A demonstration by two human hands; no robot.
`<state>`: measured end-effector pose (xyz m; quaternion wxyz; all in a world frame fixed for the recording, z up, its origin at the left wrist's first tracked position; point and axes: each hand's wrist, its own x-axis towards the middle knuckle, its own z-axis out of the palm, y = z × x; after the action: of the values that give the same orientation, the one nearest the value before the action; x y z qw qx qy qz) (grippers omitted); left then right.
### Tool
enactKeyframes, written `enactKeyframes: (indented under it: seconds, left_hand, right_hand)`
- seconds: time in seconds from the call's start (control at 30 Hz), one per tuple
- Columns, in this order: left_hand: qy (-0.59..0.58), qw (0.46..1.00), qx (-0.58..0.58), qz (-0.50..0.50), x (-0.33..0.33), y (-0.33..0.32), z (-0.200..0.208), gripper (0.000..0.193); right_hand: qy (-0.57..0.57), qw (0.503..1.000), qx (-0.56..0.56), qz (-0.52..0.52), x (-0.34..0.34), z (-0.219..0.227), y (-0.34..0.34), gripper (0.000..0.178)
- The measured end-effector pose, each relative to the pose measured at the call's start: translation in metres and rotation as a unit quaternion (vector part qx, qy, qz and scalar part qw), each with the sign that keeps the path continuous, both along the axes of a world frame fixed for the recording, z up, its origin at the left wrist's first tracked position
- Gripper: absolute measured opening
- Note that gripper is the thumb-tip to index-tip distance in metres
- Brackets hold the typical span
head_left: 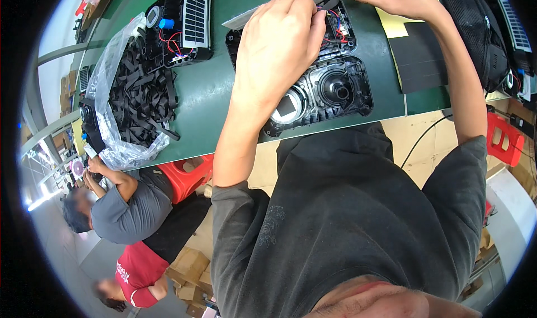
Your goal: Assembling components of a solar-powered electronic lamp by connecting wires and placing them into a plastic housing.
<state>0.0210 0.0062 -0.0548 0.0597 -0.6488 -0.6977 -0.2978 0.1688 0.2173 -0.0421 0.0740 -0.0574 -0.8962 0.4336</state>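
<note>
A black strap (332, 2) spans the gap between my two hands at the far side of the bench. My left hand (277, 52) is closed, thumb against curled fingers, at one end of the strap. Pinched at the other end, the strap meets the thumb and fingers of my right hand (400, 0). Beneath them lies an opened black plastic housing (342, 38) with red and blue wires, partly hidden by my left hand. A thin grey panel (238, 20) stands along its far edge. Nearer me is a black half shell (358, 86) with a round speaker-like part.
Left, a clear plastic bag (100, 105) holds many black straps (142, 91). Another housing with a solar panel (196, 16) sits beyond it. Right are dark foam sheets (419, 63) and a black mesh bag (470, 33). Two people (131, 206) and a red stool (187, 178) are at left.
</note>
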Motion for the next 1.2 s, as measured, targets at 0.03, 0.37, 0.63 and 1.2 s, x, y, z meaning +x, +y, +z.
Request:
enactKeyframes:
  seconds: [0.03,0.37,0.63,1.2]
  left_hand:
    - [0.000,1.000,0.000,-0.001,0.000,0.001,-0.001,0.013]
    - [0.015,0.999,0.038,0.003,0.004,0.001,-0.004,0.011]
    - [-0.016,1.000,0.013,0.003,0.011,0.001,-0.012,0.013]
    - [-0.027,0.999,-0.002,-0.038,0.005,0.000,-0.023,0.034]
  right_hand:
    - [0.010,1.000,0.002,0.004,0.000,-0.001,0.001,0.016]
    - [0.051,0.997,0.056,-0.012,-0.002,-0.016,-0.005,0.017]
    - [0.100,0.992,0.067,-0.036,0.000,-0.028,-0.013,0.013]
    - [-0.042,0.995,0.087,-0.024,0.013,-0.006,0.011,0.018]
